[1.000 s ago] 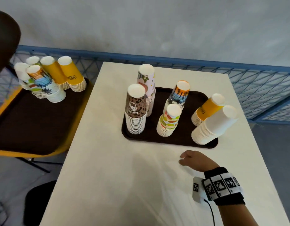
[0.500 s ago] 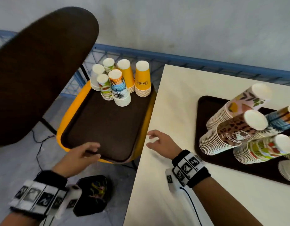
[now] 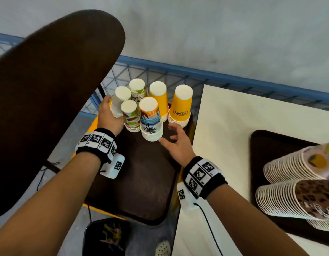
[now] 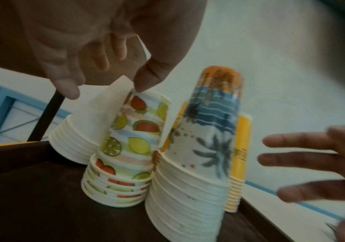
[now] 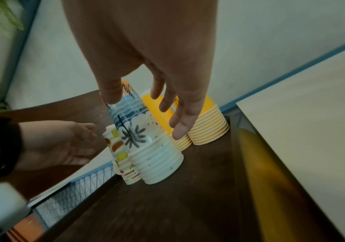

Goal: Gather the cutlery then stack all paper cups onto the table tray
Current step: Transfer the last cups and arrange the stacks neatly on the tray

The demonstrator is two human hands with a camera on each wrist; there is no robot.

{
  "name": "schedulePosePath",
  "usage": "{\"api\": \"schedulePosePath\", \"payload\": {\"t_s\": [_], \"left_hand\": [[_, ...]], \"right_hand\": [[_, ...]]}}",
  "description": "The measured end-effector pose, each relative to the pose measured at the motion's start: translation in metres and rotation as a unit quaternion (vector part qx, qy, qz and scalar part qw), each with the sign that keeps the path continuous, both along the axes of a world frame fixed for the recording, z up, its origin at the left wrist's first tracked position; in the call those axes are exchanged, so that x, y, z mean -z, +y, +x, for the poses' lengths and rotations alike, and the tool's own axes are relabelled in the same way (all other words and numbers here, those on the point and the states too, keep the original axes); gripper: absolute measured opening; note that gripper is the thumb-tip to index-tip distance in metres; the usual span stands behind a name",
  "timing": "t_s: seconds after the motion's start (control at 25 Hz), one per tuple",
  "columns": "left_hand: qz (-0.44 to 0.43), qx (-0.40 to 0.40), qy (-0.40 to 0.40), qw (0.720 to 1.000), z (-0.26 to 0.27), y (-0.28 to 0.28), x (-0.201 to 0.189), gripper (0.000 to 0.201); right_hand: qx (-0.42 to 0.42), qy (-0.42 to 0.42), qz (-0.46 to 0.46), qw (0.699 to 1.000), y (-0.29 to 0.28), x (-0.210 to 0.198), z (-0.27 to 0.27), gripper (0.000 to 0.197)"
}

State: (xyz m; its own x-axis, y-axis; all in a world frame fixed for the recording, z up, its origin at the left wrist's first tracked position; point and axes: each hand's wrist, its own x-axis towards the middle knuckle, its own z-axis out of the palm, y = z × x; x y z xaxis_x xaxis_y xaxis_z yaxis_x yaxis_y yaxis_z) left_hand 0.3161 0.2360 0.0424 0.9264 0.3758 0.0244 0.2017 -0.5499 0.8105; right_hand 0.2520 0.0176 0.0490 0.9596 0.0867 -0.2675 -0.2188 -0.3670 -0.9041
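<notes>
Several upturned paper cup stacks crowd the far end of a brown tray (image 3: 141, 172) on a yellow chair: a white stack (image 3: 121, 100), a fruit-print stack (image 3: 130, 117), a palm-tree stack (image 3: 150, 119) and two orange stacks (image 3: 181, 106). My left hand (image 3: 110, 111) reaches round the white stack (image 4: 88, 124), index finger and thumb either side of its top, fingers loose. My right hand (image 3: 167, 133) hovers spread beside the palm-tree stack (image 5: 146, 147), thumb near its top. The table tray (image 3: 271, 150) at right holds tall leaning stacks (image 3: 298, 198). No cutlery shows.
The white table (image 3: 234, 126) borders the chair tray on the right. A dark chair back (image 3: 49, 89) fills the left. Blue mesh railing (image 3: 160, 71) runs behind the cups. A black bag (image 3: 106, 235) lies on the floor below.
The view has swung left from the table to the chair tray. Both hands have moved forward from the tray's near edge to the cup stacks at its far end.
</notes>
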Motion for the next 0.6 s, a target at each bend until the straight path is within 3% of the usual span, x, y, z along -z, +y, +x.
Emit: {"api": "schedulePosePath", "payload": {"t_s": [0.12, 0.4, 0.6], "left_hand": [[0.014, -0.004, 0.054, 0.998, 0.029, 0.015, 0.008, 0.089], [0.04, 0.117, 0.147, 0.981, 0.057, 0.039, 0.009, 0.111], [-0.014, 0.133, 0.15, 0.98, 0.072, 0.04, 0.02, 0.1]], "right_hand": [[-0.006, -0.009, 0.017, 1.0, 0.01, 0.014, 0.013, 0.073], [-0.022, -0.024, 0.079, 0.996, 0.027, 0.027, 0.044, 0.089], [-0.036, -0.024, 0.052, 0.998, 0.04, 0.048, 0.061, 0.097]]}}
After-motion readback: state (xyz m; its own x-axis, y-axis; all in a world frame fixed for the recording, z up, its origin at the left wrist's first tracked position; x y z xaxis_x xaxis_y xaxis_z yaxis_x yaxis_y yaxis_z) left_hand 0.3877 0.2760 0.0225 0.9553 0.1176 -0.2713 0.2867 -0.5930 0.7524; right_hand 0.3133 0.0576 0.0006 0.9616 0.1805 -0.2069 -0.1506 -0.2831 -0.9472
